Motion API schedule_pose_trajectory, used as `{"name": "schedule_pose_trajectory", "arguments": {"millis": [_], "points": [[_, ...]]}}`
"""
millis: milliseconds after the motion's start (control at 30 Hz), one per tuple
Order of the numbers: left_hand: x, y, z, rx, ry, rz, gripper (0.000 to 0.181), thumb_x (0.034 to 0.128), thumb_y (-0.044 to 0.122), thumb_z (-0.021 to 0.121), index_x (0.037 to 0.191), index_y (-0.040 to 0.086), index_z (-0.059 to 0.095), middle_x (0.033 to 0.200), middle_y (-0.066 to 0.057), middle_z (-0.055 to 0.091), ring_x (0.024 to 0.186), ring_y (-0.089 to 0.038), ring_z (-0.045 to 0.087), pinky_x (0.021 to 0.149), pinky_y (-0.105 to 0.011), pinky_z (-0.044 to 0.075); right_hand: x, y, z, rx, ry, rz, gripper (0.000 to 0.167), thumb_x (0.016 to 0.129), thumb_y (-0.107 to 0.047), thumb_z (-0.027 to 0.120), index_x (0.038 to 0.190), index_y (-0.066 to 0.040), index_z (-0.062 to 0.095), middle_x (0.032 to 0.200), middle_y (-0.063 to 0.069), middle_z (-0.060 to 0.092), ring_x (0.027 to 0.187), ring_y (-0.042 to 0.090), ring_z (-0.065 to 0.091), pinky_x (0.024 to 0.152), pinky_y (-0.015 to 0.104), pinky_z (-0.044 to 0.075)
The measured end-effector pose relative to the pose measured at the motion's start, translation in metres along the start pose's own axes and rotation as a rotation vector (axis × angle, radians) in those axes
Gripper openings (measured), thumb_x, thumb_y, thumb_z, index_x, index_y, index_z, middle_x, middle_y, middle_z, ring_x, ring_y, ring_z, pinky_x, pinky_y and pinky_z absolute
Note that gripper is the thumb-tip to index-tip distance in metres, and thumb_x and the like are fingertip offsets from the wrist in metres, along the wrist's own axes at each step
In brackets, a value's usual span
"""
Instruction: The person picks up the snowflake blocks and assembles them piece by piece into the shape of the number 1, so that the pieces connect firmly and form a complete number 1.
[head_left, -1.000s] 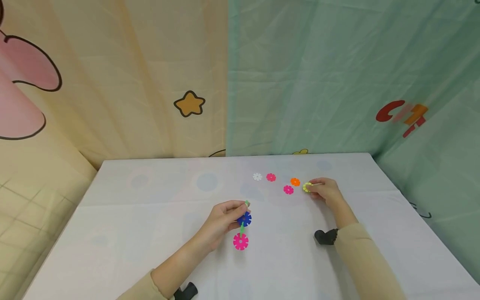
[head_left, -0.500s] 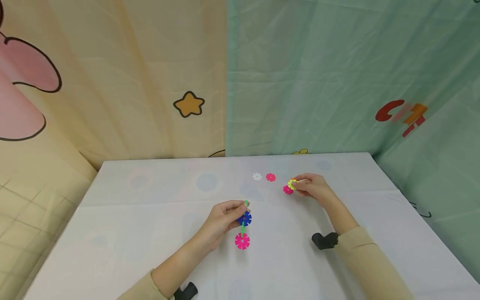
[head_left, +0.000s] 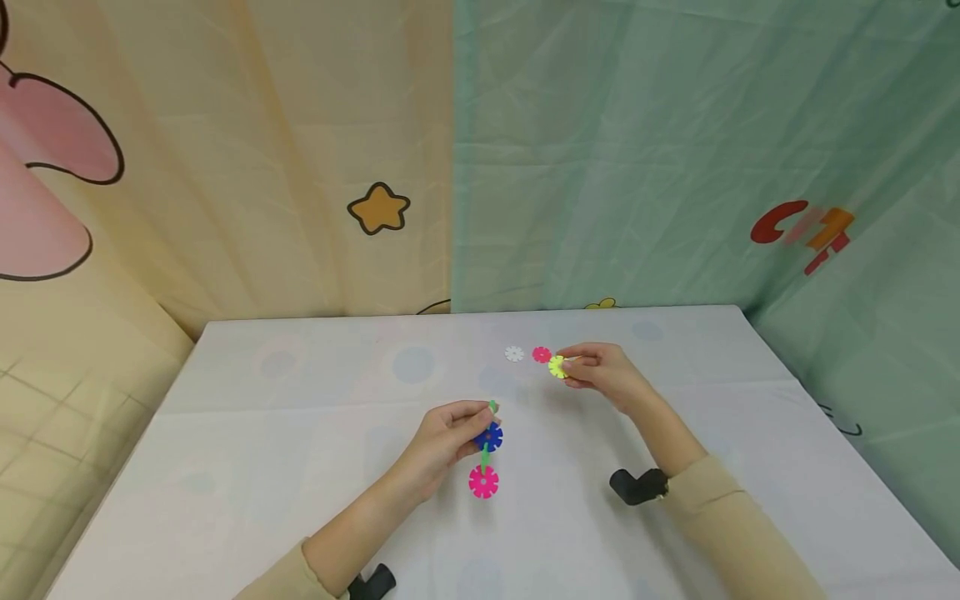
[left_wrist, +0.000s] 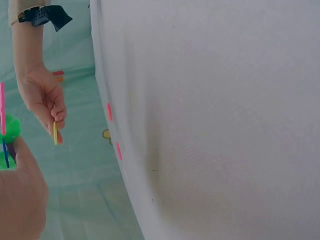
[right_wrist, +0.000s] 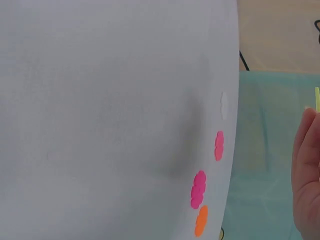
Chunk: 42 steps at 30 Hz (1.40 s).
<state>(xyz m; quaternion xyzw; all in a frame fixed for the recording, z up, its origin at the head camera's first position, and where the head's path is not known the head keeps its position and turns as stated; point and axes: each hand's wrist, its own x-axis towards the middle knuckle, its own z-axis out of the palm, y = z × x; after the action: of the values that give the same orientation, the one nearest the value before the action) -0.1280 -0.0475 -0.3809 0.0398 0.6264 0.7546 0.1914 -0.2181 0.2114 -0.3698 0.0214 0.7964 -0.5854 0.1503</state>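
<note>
My left hand [head_left: 442, 446] pinches a short chain of notched plastic discs near its top. A green disc [head_left: 485, 457], seen edge-on, joins the blue disc [head_left: 492, 438] to a pink disc [head_left: 483, 482] hanging lowest; another bit of green shows at the fingertips. Between thumb and fingers of my right hand [head_left: 609, 377] is a yellow disc [head_left: 557, 367], raised above the table and apart from the chain. The left wrist view shows this yellow disc [left_wrist: 55, 133] edge-on. Part of the chain is hidden by the left fingers.
On the white-covered table [head_left: 300, 467] lie a white disc [head_left: 513, 354] and a pink disc [head_left: 542, 355]. Another pink disc [right_wrist: 198, 189] and an orange disc [right_wrist: 201, 221] are hidden by the right hand in the head view. Curtains hang behind the table's far edge.
My right hand has lifted the yellow disc from the table and carried it left, toward the left hand. The left hand stays in place; its chain swings slightly.
</note>
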Motion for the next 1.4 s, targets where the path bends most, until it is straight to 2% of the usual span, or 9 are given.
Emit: {"name": "schedule_pose_trajectory", "arguments": {"millis": [200,433,600,667,867,1033,1267,1400], "points": [[0.001,0.0,0.001,0.007,0.003,-0.009,0.044,0.092,0.021,0.06,0.123,-0.01,0.053,0.102,-0.008,0.066,0.09,-0.013,0.063,0.085,-0.028,0.05,-0.002,-0.008,0.013,-0.02,-0.016,-0.018,0.039,0.09,-0.012,0.063,0.123,0.006,0.055,0.102,0.014,0.065,0.077,0.014,0.064,0.078,0.028,0.053],[0.001,0.0,0.0,0.012,-0.01,-0.002,0.047,0.0924,0.023,0.059,0.123,-0.011,0.051,0.104,-0.01,0.066,0.09,-0.013,0.063,0.085,-0.028,0.05,-0.01,-0.017,0.025,0.009,-0.073,-0.095,0.037,0.089,-0.009,0.063,0.121,0.01,0.055,0.097,0.012,0.067,0.079,0.018,0.066,0.082,0.038,0.051],[0.001,-0.001,0.0,0.0,-0.029,0.001,0.047,0.0929,0.021,0.059,0.123,-0.013,0.05,0.11,-0.014,0.064,0.09,-0.012,0.063,0.086,-0.028,0.05,-0.015,-0.022,0.034,-0.014,-0.129,-0.171,0.036,0.09,-0.01,0.061,0.12,0.009,0.056,0.092,0.007,0.067,0.072,0.016,0.063,0.075,0.031,0.054],[0.001,-0.002,0.0,-0.001,-0.033,0.005,0.047,0.0928,0.022,0.059,0.123,-0.013,0.05,0.111,-0.015,0.064,0.09,-0.012,0.063,0.086,-0.028,0.049,-0.018,-0.024,0.037,-0.018,-0.145,-0.184,0.034,0.09,-0.009,0.061,0.12,0.008,0.056,0.09,0.006,0.067,0.072,0.015,0.061,0.075,0.031,0.054],[0.001,-0.002,-0.001,-0.014,-0.021,0.009,0.048,0.0915,0.024,0.061,0.121,-0.013,0.052,0.104,-0.007,0.066,0.09,-0.012,0.062,0.087,-0.028,0.049,-0.026,-0.03,0.05,0.021,-0.187,-0.191,0.034,0.089,-0.006,0.061,0.119,0.008,0.057,0.093,0.007,0.065,0.072,0.016,0.061,0.081,0.042,0.052],[0.001,-0.002,-0.001,-0.018,-0.017,0.006,0.046,0.0911,0.024,0.061,0.118,-0.011,0.055,0.097,-0.004,0.067,0.087,-0.012,0.062,0.084,-0.026,0.049,-0.031,-0.034,0.061,0.02,-0.208,-0.214,0.03,0.089,-0.006,0.062,0.116,0.007,0.06,0.092,0.008,0.066,0.073,0.019,0.063,0.08,0.043,0.052],[0.001,-0.001,0.0,-0.007,0.002,-0.002,0.046,0.0908,0.025,0.062,0.119,-0.011,0.055,0.104,-0.009,0.067,0.094,-0.015,0.061,0.087,-0.029,0.049,-0.034,-0.035,0.069,-0.013,-0.235,-0.242,0.03,0.089,-0.006,0.061,0.116,0.007,0.06,0.087,0.007,0.067,0.077,0.03,0.063,0.079,0.043,0.053],[0.0,-0.002,0.0,-0.007,-0.002,-0.009,0.046,0.0908,0.024,0.062,0.12,-0.01,0.055,0.108,-0.011,0.066,0.101,-0.02,0.06,0.089,-0.03,0.048,-0.035,-0.035,0.07,-0.026,-0.235,-0.253,0.029,0.089,-0.006,0.061,0.115,0.006,0.061,0.082,0.006,0.067,0.076,0.027,0.063,0.076,0.04,0.054]]}}
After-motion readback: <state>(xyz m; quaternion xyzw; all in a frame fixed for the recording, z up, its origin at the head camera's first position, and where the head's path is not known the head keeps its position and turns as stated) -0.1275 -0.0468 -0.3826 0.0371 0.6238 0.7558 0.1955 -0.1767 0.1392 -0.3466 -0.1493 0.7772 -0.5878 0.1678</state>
